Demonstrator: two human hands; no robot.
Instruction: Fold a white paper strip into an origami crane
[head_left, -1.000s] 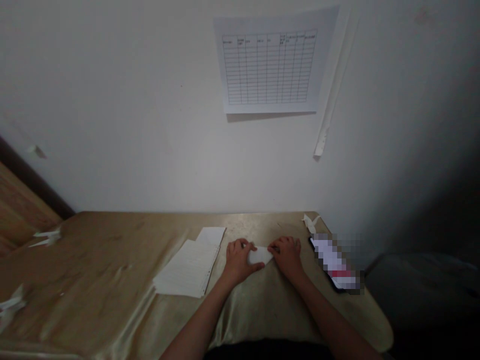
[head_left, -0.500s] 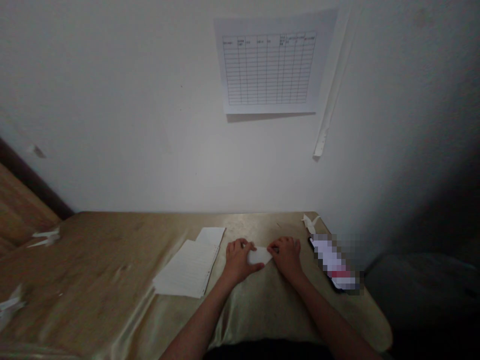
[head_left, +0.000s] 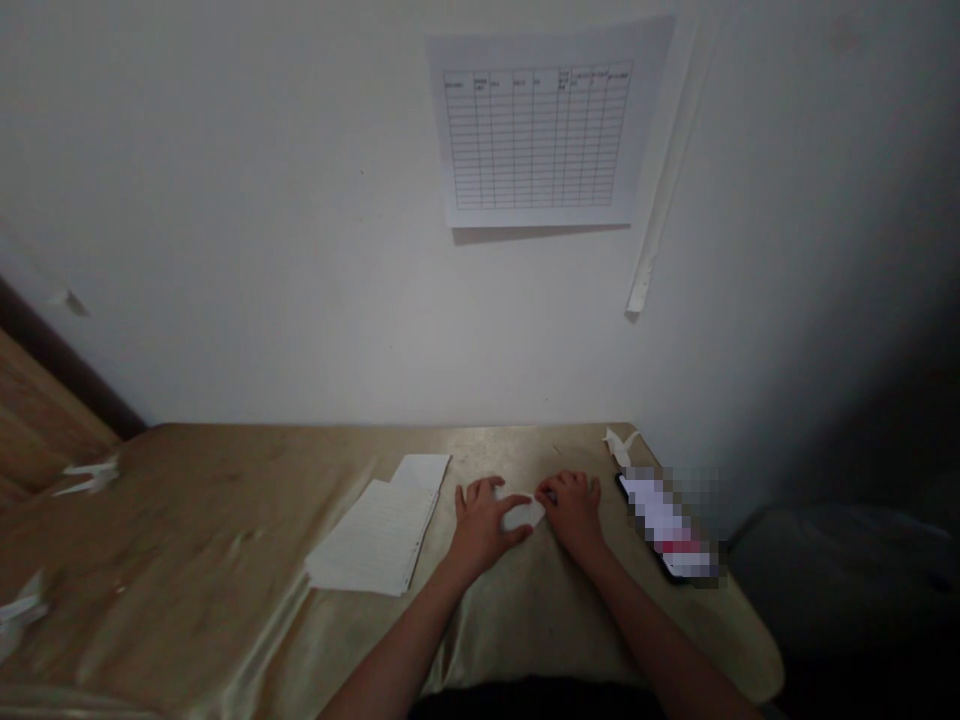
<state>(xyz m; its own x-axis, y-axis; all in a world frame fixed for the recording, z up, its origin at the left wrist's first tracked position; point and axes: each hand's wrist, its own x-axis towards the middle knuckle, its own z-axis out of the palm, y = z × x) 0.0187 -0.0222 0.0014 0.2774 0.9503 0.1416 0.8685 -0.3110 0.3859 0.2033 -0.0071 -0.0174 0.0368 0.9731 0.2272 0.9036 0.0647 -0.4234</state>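
Observation:
A small folded piece of white paper [head_left: 523, 514] lies on the table covered in a shiny tan cloth [head_left: 225, 540]. My left hand [head_left: 480, 525] rests on the paper's left part, fingers curled over it and thumb along its near edge. My right hand [head_left: 574, 510] presses on the paper's right end with bent fingers. Much of the paper is hidden under both hands.
A stack of lined white sheets [head_left: 382, 535] lies left of my hands. A phone [head_left: 667, 525] lies to the right near the table edge, with a small folded paper shape [head_left: 621, 444] behind it. More white paper shapes [head_left: 90, 475] sit far left. A printed table sheet [head_left: 536, 135] hangs on the wall.
My left hand has slid slightly over the paper, its fingers spread a bit more. My right hand stays in place.

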